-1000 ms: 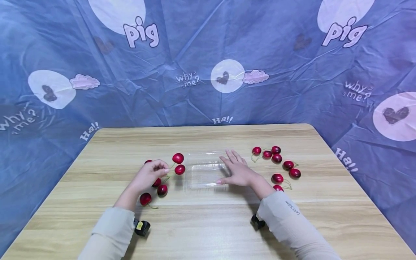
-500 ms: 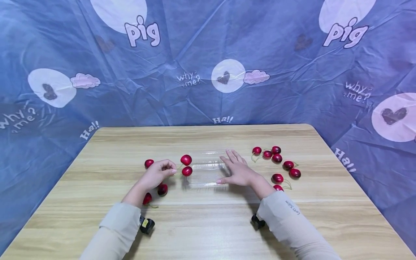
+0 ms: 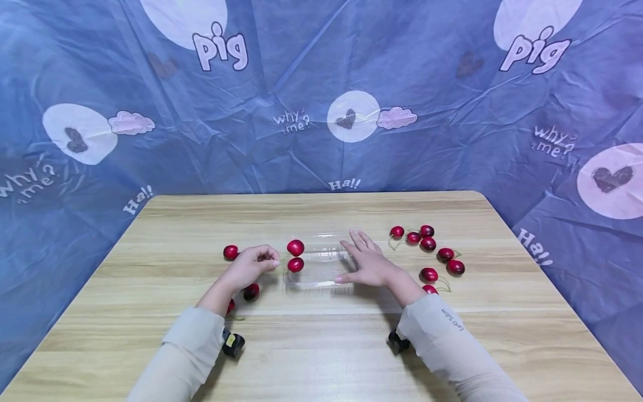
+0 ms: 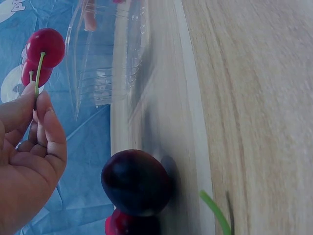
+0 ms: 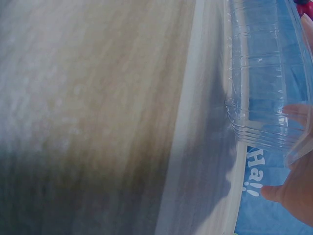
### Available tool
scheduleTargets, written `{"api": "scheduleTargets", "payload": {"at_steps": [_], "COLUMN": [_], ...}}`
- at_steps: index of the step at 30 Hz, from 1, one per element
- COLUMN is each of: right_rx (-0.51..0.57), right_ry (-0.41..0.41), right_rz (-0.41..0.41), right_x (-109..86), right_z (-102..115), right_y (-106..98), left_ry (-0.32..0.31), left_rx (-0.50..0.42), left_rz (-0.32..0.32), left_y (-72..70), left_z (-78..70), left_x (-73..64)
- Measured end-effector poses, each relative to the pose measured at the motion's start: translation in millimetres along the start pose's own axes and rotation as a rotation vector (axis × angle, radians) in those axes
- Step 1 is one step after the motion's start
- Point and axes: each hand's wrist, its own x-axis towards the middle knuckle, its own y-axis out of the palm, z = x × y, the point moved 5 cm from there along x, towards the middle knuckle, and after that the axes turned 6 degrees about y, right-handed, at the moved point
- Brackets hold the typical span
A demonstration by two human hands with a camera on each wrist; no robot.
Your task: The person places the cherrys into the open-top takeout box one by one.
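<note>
My left hand [image 3: 249,268] pinches the thin green stems of a pair of red cherries [image 3: 295,248]. In the left wrist view both cherries [image 4: 45,47] stick up beyond the thumb and fingertips. They are at the left end of a clear plastic box [image 3: 321,277], above its rim as the left wrist view shows. At the box's other end, my right hand [image 3: 370,266] rests with spread fingers, the thumb by the near side. Through the clear wall [image 5: 264,83], a finger shows in the right wrist view. Nothing is gripped between the right fingers.
Loose cherries lie left of the box, including one [image 3: 230,252] behind the left hand and a dark one [image 3: 251,292] in front; the left arm partly hides another [image 3: 230,306]. Several more cherries [image 3: 428,244] are scattered right of the box on the wooden table [image 3: 321,357].
My left hand has moved right with the pair of cherries, bringing them from beside the box to over its left end. The right hand and the box have stayed put.
</note>
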Motion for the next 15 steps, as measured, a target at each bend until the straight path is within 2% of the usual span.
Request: {"api": "scheduleTargets", "payload": {"at_steps": [15], "right_rx": [0.003], "right_ry": [0.004], "right_rz": [0.005], "right_x": [-1.3], "right_z": [1.5], "right_y": [-0.9], "left_ry": [0.055], "left_rx": [0.03], "left_rz": [0.052], "left_y": [8.8], "left_z": [-2.7], "left_x": [10.8]}}
